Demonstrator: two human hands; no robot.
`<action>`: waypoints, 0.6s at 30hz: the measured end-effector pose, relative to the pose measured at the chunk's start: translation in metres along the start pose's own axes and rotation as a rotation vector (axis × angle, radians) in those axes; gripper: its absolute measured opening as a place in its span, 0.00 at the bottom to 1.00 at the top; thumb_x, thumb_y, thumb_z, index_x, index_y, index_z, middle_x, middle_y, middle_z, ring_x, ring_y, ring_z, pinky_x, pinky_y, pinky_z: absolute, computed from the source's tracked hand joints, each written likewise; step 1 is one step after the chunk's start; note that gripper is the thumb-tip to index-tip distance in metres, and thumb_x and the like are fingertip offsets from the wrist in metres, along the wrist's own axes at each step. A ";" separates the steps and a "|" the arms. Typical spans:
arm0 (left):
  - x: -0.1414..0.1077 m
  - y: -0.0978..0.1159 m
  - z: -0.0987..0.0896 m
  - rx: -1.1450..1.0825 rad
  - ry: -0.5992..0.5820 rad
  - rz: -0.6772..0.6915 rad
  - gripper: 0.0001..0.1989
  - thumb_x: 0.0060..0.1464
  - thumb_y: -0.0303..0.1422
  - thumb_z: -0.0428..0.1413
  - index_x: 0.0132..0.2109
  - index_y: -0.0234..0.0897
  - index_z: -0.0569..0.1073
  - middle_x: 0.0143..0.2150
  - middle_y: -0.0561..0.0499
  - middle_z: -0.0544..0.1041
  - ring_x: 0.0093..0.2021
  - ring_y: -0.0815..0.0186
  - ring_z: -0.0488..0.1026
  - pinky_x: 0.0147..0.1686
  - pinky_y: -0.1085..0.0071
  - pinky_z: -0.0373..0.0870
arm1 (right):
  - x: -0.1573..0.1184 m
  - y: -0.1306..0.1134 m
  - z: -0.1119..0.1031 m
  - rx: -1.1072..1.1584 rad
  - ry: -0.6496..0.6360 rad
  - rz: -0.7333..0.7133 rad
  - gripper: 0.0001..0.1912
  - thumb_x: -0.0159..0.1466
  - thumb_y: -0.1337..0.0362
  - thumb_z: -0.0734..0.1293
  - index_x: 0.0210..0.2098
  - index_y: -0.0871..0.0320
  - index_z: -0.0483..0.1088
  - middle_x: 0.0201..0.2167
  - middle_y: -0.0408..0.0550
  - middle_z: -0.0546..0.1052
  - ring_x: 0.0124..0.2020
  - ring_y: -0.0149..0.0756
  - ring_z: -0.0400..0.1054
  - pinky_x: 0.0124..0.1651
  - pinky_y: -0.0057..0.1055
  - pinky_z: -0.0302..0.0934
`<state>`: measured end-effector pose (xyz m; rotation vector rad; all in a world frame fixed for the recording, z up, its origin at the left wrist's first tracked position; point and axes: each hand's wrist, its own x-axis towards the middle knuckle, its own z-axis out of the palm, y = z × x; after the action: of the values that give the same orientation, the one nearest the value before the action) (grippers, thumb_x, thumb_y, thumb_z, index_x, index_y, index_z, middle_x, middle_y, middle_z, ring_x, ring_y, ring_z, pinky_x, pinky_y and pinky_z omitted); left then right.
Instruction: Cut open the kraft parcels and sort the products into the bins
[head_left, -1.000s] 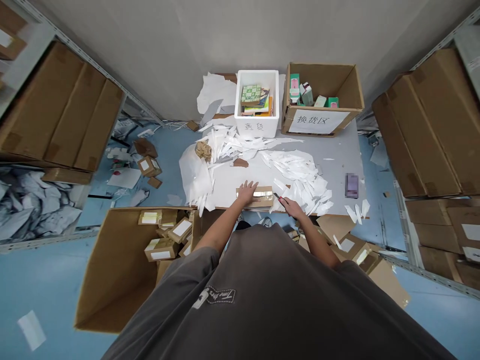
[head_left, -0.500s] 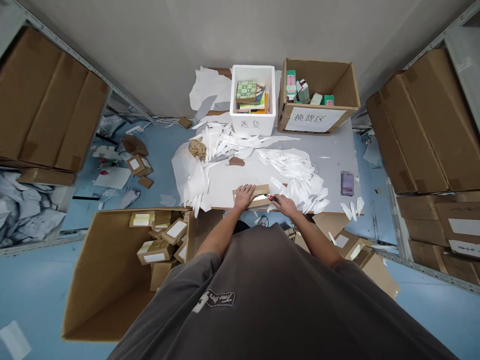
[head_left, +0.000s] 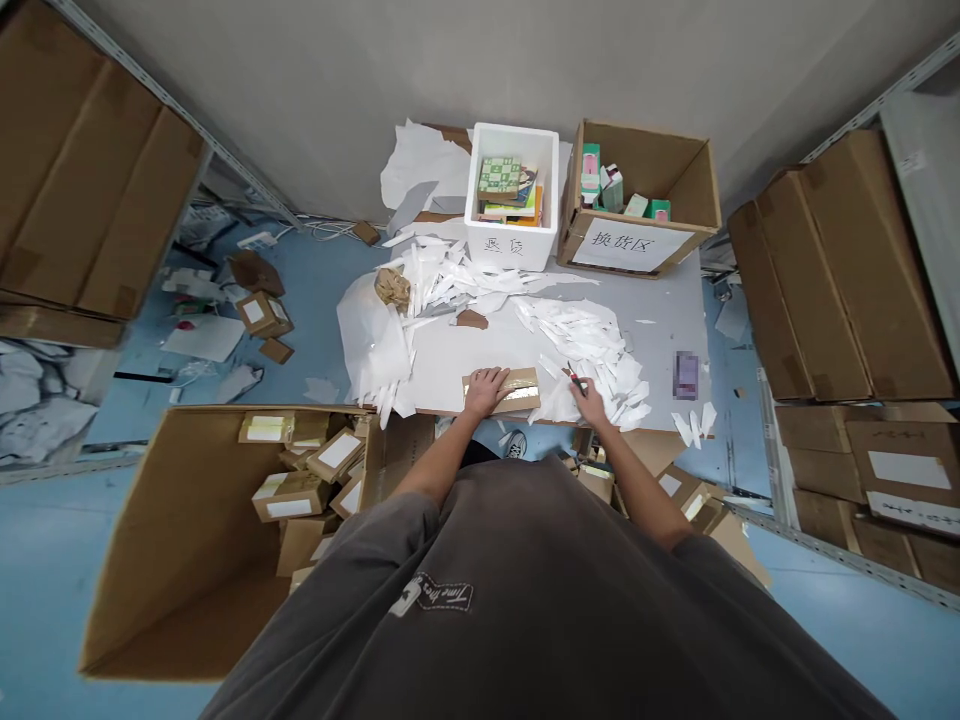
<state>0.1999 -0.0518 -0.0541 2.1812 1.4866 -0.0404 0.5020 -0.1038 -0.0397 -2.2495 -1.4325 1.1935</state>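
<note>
A small flat cardboard box [head_left: 529,400] with shiny tape along it lies at the table's near edge. Across its left part is my left hand [head_left: 487,391], fingers curved over the top toward its far side, holding it down. My right hand [head_left: 592,400] is closed around a red and black utility knife [head_left: 576,382], whose tip points up and away from me. The knife is apart from the box, over its right side, beside a heap of torn white paper strips [head_left: 589,335]. How far the blade is out is too small to tell.
At the table's back stand a white bin [head_left: 513,245] of books and an open carton [head_left: 697,235] with small boxes. Crumpled brown paper [head_left: 392,288] lies left. A big open carton [head_left: 172,560] of parcels stands below left; shelves with cartons [head_left: 825,270] flank the table.
My right hand has lifted the utility knife off the box and moved it to the right. My left hand stays on the box. The whole view has shifted slightly.
</note>
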 end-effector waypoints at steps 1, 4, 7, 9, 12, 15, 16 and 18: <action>0.001 0.002 0.001 -0.003 0.017 -0.035 0.32 0.75 0.53 0.44 0.78 0.47 0.62 0.76 0.45 0.68 0.74 0.52 0.62 0.76 0.56 0.50 | -0.002 -0.005 0.018 0.066 0.004 0.021 0.27 0.72 0.39 0.62 0.58 0.54 0.65 0.40 0.49 0.80 0.41 0.45 0.76 0.42 0.33 0.68; 0.001 0.015 0.004 -0.012 0.084 -0.265 0.33 0.75 0.52 0.42 0.79 0.46 0.61 0.76 0.43 0.67 0.73 0.51 0.63 0.73 0.55 0.56 | -0.003 -0.028 0.078 0.195 0.001 0.084 0.30 0.65 0.39 0.70 0.54 0.54 0.65 0.46 0.52 0.81 0.47 0.45 0.77 0.46 0.32 0.69; -0.004 0.028 0.008 -0.039 0.140 -0.527 0.34 0.76 0.51 0.40 0.80 0.41 0.57 0.76 0.38 0.66 0.72 0.47 0.64 0.69 0.52 0.62 | 0.014 -0.057 0.119 0.187 0.047 0.180 0.25 0.66 0.45 0.68 0.53 0.54 0.65 0.50 0.54 0.80 0.50 0.47 0.77 0.49 0.33 0.70; -0.011 0.032 0.011 -0.077 0.150 -0.616 0.34 0.77 0.49 0.39 0.81 0.40 0.55 0.76 0.36 0.65 0.71 0.46 0.65 0.66 0.52 0.66 | 0.033 -0.076 0.130 0.191 0.058 0.203 0.21 0.68 0.49 0.65 0.54 0.54 0.64 0.50 0.54 0.80 0.50 0.47 0.77 0.49 0.33 0.69; -0.022 0.026 0.011 -0.163 0.152 -0.686 0.34 0.77 0.47 0.40 0.81 0.39 0.52 0.76 0.35 0.65 0.70 0.46 0.67 0.63 0.54 0.70 | 0.056 -0.097 0.134 0.224 0.001 0.117 0.20 0.68 0.48 0.63 0.52 0.53 0.65 0.44 0.51 0.81 0.45 0.45 0.76 0.44 0.32 0.69; -0.028 0.013 0.006 -0.245 0.171 -0.697 0.35 0.76 0.49 0.43 0.81 0.38 0.53 0.75 0.34 0.66 0.69 0.46 0.69 0.63 0.54 0.70 | 0.059 -0.100 0.138 0.280 -0.030 0.022 0.23 0.67 0.42 0.64 0.50 0.53 0.65 0.39 0.48 0.80 0.40 0.44 0.76 0.40 0.30 0.68; -0.028 0.009 0.004 -0.268 0.175 -0.693 0.36 0.75 0.50 0.44 0.81 0.38 0.53 0.75 0.34 0.66 0.69 0.46 0.69 0.63 0.54 0.71 | 0.056 -0.097 0.140 0.304 -0.017 -0.002 0.24 0.67 0.41 0.64 0.50 0.52 0.65 0.39 0.48 0.80 0.41 0.43 0.76 0.41 0.30 0.68; -0.027 0.003 0.003 -0.313 0.168 -0.690 0.39 0.74 0.52 0.47 0.81 0.38 0.52 0.76 0.34 0.64 0.70 0.45 0.68 0.63 0.55 0.71 | 0.048 -0.088 0.146 0.339 0.015 -0.030 0.27 0.64 0.38 0.67 0.49 0.52 0.65 0.40 0.48 0.81 0.42 0.44 0.76 0.42 0.31 0.69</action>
<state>0.1927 -0.0769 -0.0474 1.3801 2.1126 0.1368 0.3475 -0.0531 -0.1087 -1.9948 -1.1514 1.2957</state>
